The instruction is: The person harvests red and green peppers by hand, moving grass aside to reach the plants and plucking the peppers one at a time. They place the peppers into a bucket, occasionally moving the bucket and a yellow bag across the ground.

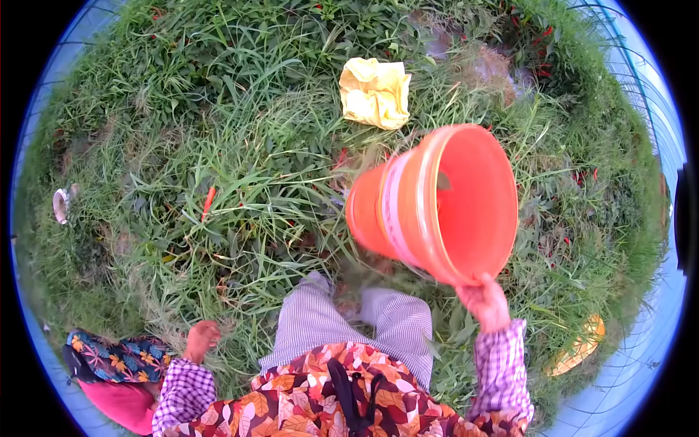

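My right hand (pixel 486 304) grips the rim of an orange-red bucket (pixel 400 207), thumb and fingers on its lower edge. The bucket is tilted on its side over the grass, its mouth turned to the right; the part of the inside that shows looks bare. A pale band runs around its outer wall. Low on the left, my left hand (pixel 202 340) hangs over the grass with loosely curled fingers and nothing visible in it. Beyond the bucket lies a crumpled yellow sack (pixel 375 93) on the plants.
Dense grass and pepper plants (pixel 240 124) surround me, with red peppers (pixel 209 202) among them. Dark floral cloth (pixel 120 358) and pink cloth lie close by my left arm, perhaps another person's clothing. A yellow-orange piece (pixel 579 346) lies at right. Blue sheeting (pixel 655 109) borders the plot.
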Demonstrator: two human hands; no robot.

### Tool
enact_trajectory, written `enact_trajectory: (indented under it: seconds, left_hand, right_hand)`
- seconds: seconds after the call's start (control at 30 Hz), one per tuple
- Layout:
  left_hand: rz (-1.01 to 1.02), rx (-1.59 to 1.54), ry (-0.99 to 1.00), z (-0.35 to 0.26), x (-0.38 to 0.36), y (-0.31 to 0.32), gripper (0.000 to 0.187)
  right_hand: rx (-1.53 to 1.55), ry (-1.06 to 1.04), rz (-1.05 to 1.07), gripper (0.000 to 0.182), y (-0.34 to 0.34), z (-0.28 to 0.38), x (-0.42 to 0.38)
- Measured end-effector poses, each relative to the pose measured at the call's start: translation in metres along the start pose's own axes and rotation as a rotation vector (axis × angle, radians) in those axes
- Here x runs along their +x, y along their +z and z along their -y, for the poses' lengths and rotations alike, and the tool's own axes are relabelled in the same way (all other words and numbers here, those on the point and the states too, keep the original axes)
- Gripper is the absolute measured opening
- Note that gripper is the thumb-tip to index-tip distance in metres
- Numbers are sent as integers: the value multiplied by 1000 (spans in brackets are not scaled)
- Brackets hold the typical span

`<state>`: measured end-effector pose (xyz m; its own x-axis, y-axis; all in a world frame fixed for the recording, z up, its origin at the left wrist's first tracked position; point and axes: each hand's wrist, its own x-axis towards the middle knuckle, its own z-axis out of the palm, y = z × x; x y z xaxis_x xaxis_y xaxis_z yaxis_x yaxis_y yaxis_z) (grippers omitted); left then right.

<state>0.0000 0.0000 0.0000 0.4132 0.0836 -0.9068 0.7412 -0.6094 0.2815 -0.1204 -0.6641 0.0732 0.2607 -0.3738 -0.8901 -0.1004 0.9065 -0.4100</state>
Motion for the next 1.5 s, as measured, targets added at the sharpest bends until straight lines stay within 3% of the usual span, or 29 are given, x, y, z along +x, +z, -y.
enact_trajectory:
  seconds: [0.07,0.17,0.23,0.3,0.33,0.43,0.53,0.57,0.6,0.67,0.77,0.83,0.93,1.03,1.1,1.13,1.23,1.3,1.4,1.43,1.5]
  left_hand:
    - [-23,-44,26,-6,-16,4,34]
    - [-180,-122,12,11,-46,19,34]
    - [-212,-208,51,21,-41,51,33]
    - [-222,-238,3,43,-59,82,32]
    - [-201,-228,-21,60,-76,92,30]
    - [-67,-210,-349,81,-142,124,31]
    - [64,-59,-443,70,-151,160,32]
    - [85,-59,-423,57,-152,170,32]
    - [104,-64,-403,41,-146,179,32]
    - [102,-78,-321,16,-122,192,32]
    - [36,-89,-193,-25,-91,205,33]
    - [9,-75,-138,-64,-77,208,34]
    - [88,-23,-69,-81,-62,210,35]
    - [173,185,29,-98,-44,215,35]
    - [176,335,161,-122,-37,219,33]
    - [139,461,318,-132,-33,220,31]
    - [64,760,531,-178,-14,219,35]
    - [-93,815,1005,-201,15,222,44]
    - [-193,1013,1266,-256,51,225,58]
    - [-240,1089,1339,-278,62,225,61]
    - [-363,1138,1299,-311,95,218,68]
  right_hand:
    - [-87,-31,-79,29,5,6,13]
    - [-62,-53,-28,22,11,33,125]
    - [-33,-134,113,21,22,67,202]
    - [42,-196,59,20,22,83,262]
    - [-3,-226,22,20,17,80,282]
    - [-91,-229,-38,21,-15,53,312]
    - [-129,-192,7,23,-25,30,321]
    - [-165,-200,129,27,-32,17,323]
    - [-179,-191,77,30,-32,6,329]
    - [-215,-287,96,39,-16,-26,325]
    - [-195,-224,-62,42,12,-37,311]
    - [-159,-194,34,36,4,-24,302]
    - [-202,-100,-19,35,-3,-24,279]
    - [-213,-49,27,37,-18,-43,308]
    - [-221,-35,86,39,-30,-62,338]
    - [-242,2,35,40,-29,-67,349]
    - [-292,39,-90,39,-28,-75,347]
    - [-348,116,79,38,-50,-59,354]
    - [-732,346,63,65,-37,-31,336]
    - [-863,380,84,63,-27,-23,323]
    - [-1126,431,167,37,1,-13,295]
